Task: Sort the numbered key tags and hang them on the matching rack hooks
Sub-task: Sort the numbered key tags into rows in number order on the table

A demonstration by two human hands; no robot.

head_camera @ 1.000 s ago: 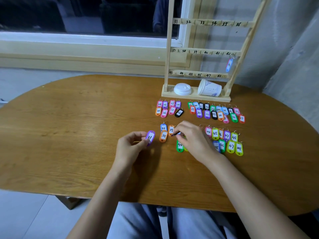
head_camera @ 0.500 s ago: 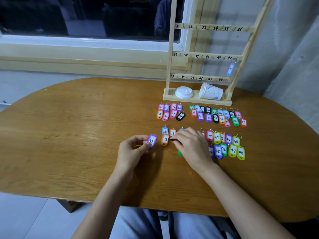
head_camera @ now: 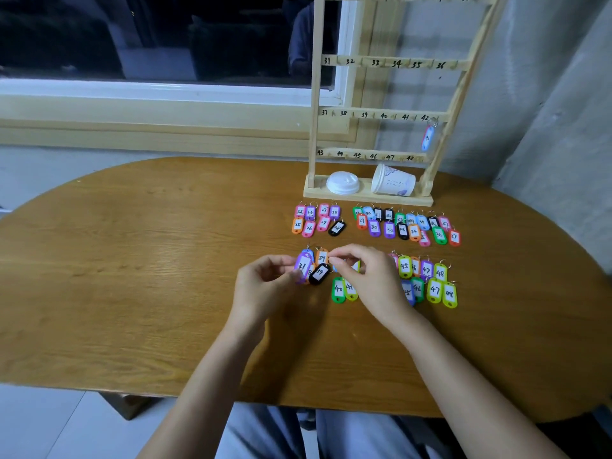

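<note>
My left hand (head_camera: 265,286) pinches a purple tag marked 31 (head_camera: 303,267), lifted just above the table. My right hand (head_camera: 367,279) holds the ring of a black tag marked 39 (head_camera: 320,273), which dangles beside the purple one. Rows of coloured numbered tags lie on the table: a 25–28 group (head_camera: 316,220), a 29–37 group (head_camera: 407,225), green 40 and 41 tags (head_camera: 344,289), and a 45–48 group (head_camera: 430,281). The wooden rack (head_camera: 367,193) stands at the back with numbered hooks. A blue tag (head_camera: 428,138) hangs under hook 42.
A white lid (head_camera: 342,182) and a tipped paper cup (head_camera: 392,181) rest on the rack's base. The oval wooden table (head_camera: 132,260) reaches a window sill (head_camera: 149,111) behind and a grey wall (head_camera: 563,127) to the right. My knees show below the front edge.
My right hand has lifted the black 39 tag off the table by its ring. My left hand, still holding tag 31, moved closer to it. The camera tilted so the rack sits higher.
</note>
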